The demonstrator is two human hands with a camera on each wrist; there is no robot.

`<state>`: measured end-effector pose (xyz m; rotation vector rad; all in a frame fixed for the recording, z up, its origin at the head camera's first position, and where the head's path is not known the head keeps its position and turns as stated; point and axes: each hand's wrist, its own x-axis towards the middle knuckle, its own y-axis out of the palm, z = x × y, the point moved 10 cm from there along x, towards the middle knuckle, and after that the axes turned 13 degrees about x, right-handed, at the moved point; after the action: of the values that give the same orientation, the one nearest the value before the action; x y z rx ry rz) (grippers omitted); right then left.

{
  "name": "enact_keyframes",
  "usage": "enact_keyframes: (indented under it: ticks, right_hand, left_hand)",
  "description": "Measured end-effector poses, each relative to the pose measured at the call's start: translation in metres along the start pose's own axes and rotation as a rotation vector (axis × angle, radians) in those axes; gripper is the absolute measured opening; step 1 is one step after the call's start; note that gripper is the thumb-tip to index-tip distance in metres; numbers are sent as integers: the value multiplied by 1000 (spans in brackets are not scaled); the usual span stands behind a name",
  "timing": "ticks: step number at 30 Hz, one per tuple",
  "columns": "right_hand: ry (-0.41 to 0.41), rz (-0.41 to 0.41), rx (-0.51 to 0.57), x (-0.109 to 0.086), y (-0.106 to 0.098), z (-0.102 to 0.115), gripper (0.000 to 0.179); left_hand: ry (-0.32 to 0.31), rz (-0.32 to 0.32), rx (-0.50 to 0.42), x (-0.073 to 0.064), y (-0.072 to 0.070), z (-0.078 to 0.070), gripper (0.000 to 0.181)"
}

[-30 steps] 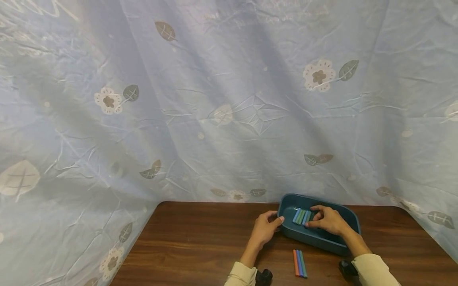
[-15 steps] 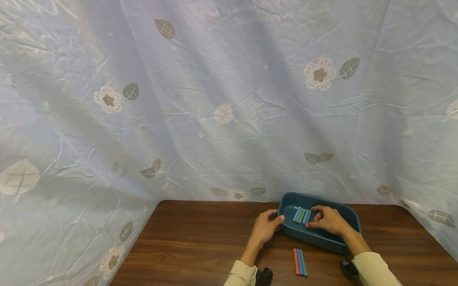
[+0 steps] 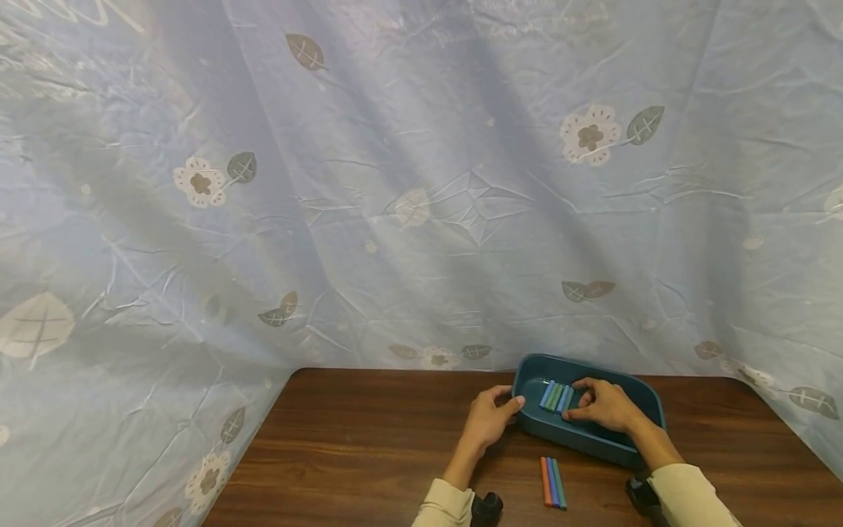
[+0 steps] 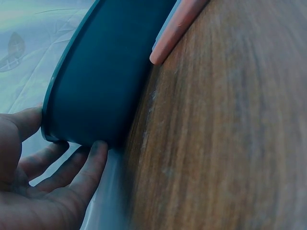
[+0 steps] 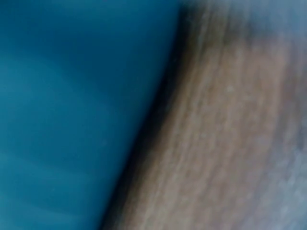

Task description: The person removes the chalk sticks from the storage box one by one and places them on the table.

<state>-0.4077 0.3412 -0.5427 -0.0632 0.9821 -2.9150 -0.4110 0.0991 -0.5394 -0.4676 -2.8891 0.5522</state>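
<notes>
A dark teal rectangular plastic tray stands near the table's back edge. My left hand grips its left end; in the left wrist view the thumb is at the rim and the fingertips press its end wall. Inside lies a side-by-side row of blue and green round sticks. My right hand reaches into the tray, thumb and forefinger at the two ends of the row's rightmost stick, pinching it lengthwise. In the right wrist view only the blurred tray wall and tabletop show, no fingers.
On the table in front of the tray lie an orange stick, a blue stick and a green stick, side by side. A patterned pale curtain hangs behind the brown wooden table.
The hands, tray and sticks hold almost the same places; the view has shifted only slightly.
</notes>
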Motion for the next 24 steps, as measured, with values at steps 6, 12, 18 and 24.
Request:
enact_keyframes:
  ticks: [6, 12, 18, 24]
  right_hand:
    - [23, 11, 18, -3, 1, 0, 85]
    - [22, 6, 22, -5, 0, 0, 84]
    - [10, 9, 26, -2, -1, 4, 82]
    - [6, 12, 46, -2, -1, 5, 80]
  left_hand:
    - [2, -1, 35, -2, 0, -2, 47]
    - [4, 0, 7, -3, 1, -1, 46]
    - [21, 2, 11, -1, 0, 0, 46]
    - [49, 21, 42, -1, -3, -2, 46]
